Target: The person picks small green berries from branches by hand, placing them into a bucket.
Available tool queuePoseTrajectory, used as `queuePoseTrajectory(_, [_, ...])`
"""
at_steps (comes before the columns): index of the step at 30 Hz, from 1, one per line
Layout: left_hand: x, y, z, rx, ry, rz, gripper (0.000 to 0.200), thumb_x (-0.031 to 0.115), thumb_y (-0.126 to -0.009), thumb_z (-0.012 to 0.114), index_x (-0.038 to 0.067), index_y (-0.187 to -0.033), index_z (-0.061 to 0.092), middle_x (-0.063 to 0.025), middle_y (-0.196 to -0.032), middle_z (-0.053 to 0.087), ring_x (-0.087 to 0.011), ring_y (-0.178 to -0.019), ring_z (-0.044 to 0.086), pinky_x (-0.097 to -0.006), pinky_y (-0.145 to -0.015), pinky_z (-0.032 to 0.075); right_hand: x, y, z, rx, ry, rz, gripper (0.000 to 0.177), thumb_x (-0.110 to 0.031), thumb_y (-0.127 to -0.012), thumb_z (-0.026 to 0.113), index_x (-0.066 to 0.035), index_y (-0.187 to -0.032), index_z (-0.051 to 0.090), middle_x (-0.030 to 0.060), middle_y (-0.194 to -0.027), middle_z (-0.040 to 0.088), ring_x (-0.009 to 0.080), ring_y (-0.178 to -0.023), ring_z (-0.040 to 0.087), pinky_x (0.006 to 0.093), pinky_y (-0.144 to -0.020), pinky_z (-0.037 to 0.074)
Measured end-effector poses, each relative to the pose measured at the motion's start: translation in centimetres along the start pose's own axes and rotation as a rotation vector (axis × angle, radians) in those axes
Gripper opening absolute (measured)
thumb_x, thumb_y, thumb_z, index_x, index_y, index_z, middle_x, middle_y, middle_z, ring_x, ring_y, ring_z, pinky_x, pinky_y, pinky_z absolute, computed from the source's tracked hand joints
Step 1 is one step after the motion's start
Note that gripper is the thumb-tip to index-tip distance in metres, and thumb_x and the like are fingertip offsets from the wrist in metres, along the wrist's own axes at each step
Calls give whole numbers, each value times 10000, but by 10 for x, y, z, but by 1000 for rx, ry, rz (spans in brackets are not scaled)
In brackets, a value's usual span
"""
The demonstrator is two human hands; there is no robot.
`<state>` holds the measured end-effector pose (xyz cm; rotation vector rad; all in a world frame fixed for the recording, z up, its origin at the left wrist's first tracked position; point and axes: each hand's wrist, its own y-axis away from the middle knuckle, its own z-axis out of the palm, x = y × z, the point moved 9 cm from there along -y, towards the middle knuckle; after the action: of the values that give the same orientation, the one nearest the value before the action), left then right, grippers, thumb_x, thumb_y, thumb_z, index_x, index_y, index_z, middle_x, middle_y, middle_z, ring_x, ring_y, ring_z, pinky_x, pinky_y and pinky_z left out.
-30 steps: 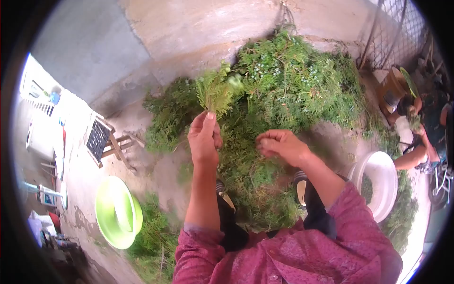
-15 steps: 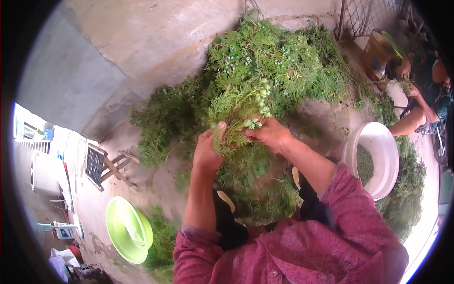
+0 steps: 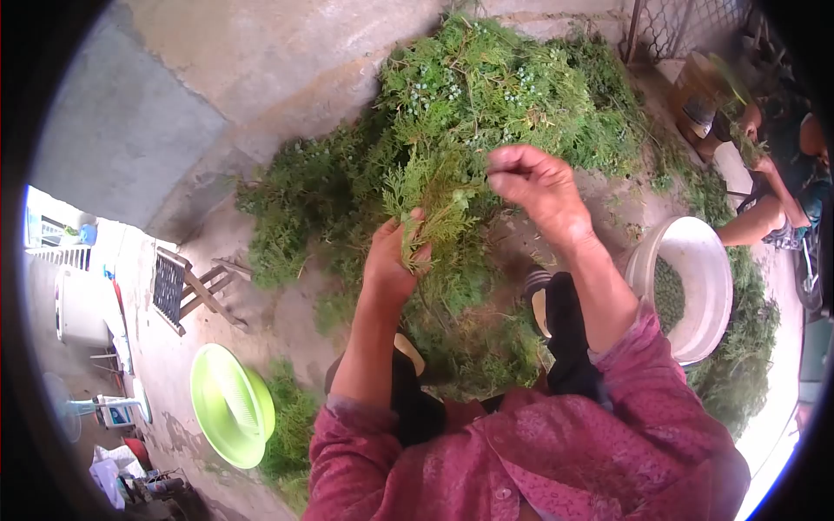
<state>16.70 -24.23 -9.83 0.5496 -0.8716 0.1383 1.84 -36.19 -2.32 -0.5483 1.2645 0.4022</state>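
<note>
A leafy green sprig [image 3: 443,204] is held in my left hand [image 3: 391,260], its fingers closed round the stem end. To the right of the sprig and a little above it, my right hand [image 3: 543,191] is raised with thumb and forefinger curled towards each other; anything between them is too small to make out. Behind both hands lies a large heap of green branches [image 3: 495,95] with pale blue-green berries. On the right stands a white bucket [image 3: 708,295] with small green berries [image 3: 669,295] inside.
A bright green basin [image 3: 213,408] and a small folding stool [image 3: 204,295] stand at left. More cut greenery [image 3: 291,425] lies beside the basin. At the right edge a person [image 3: 773,200] sits near a brown bucket [image 3: 695,100], handling greenery.
My right hand has moved away from the sprig, up and to the right. The pale berry cluster at its fingertips no longer shows there. My left hand still holds the sprig.
</note>
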Motion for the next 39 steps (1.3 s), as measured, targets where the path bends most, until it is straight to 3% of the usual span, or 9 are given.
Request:
queuePoseTrajectory(3, [-3, 2, -4, 145, -39, -8, 79, 150, -853, 546, 85, -820, 514, -9, -624, 507, -93, -404, 396, -244, -336, 273, -18, 9, 25, -114, 368, -152, 303, -50, -746, 629, -111, -1041, 594, 5, -955, 600, 115, -871, 547, 262, -763, 454])
queuePoseTrajectory(5, [-5, 3, -2, 103, -52, -13, 77, 145, -849, 552, 80, -828, 517, -9, -627, 515, -85, -415, 411, -234, -337, 286, -30, 18, 45, -221, 742, -494, 322, -48, -724, 626, -100, -1040, 593, 50, -996, 592, 203, -915, 555, 319, -812, 443])
queuePoseTrajectory(6, [-6, 5, 1, 59, -63, -18, 77, 141, -845, 559, 75, -836, 520, -8, -631, 522, -77, -427, 425, -224, -338, 298, -28, 19, 47, -249, 694, -462, 310, -46, -712, 622, -101, -1016, 602, 82, -963, 595, 271, -896, 553, 368, -835, 427])
queuePoseTrajectory(13, [-18, 10, -2, 80, 1, -63, 77, 136, -842, 566, 70, -846, 527, -1, -620, 522, -81, -446, 443, -210, -347, 318, -18, 19, 47, -251, 712, -406, 216, 18, -698, 611, -57, -900, 621, 73, -806, 613, 256, -790, 562, 342, -732, 451])
queuePoseTrajectory(19, [-25, 12, -16, 100, -142, -21, 125, 180, -833, 587, 65, -868, 555, -2, -696, 579, -71, -483, 493, -211, -355, 345, -24, 11, 39, 61, 1171, -580, 60, -37, -740, 576, -48, -793, 602, 85, -816, 620, 219, -628, 569, 336, -605, 457])
queuePoseTrajectory(22, [-18, 19, -32, 241, -293, -35, 152, 213, -833, 588, 69, -873, 561, 3, -722, 594, -61, -508, 515, -220, -359, 359, 25, -8, 0, 63, -192, 317, 108, -35, -779, 537, -29, -886, 552, 96, -878, 615, 113, -644, 593, 182, -472, 449])
queuePoseTrajectory(25, [-16, 20, -35, 249, -360, -21, 201, 295, -833, 570, 102, -878, 537, 64, -602, 484, -42, -431, 364, -235, -379, 309, 26, 7, 47, -272, -516, 434, 190, -49, -776, 555, -24, -960, 518, 121, -912, 602, 121, -679, 608, 160, -455, 456])
queuePoseTrajectory(34, [-16, 19, -36, 192, -194, 60, 157, 225, -847, 554, 68, -859, 544, 39, -582, 504, -34, -410, 388, -213, -336, 293, 57, 39, 93, -563, 37, 663, 248, -258, -794, 642, -39, -887, 570, -19, -655, 501, 25, -498, 406, 162, -403, 264])
queuePoseTrajectory(39, [-16, 16, -42, 228, -235, 75, 174, 225, -849, 554, 58, -884, 522, 26, -581, 502, -49, -401, 377, -202, -335, 282, 54, 38, 108, -589, 18, 491, 195, -229, -799, 634, -47, -844, 582, -23, -634, 507, 28, -476, 397, 167, -398, 278])
